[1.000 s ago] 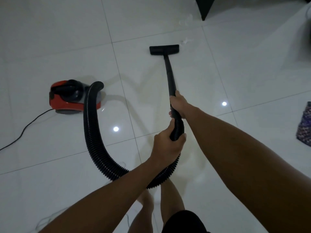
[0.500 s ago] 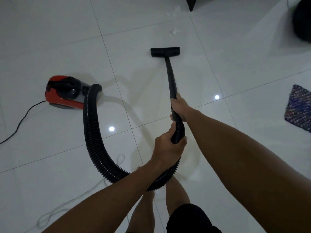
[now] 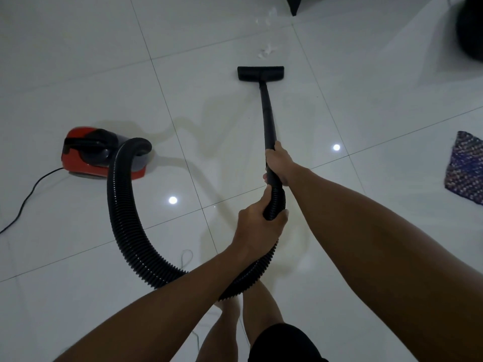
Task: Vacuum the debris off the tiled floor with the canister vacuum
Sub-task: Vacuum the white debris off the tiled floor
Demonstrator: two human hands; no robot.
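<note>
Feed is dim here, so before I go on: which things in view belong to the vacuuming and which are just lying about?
Part of the job:
vacuum
hose
wand
floor head
white scraps
left hand on the hose end
right hand on the wand
power cord

Just lying about:
woven mat
white string
dark furniture leg
</note>
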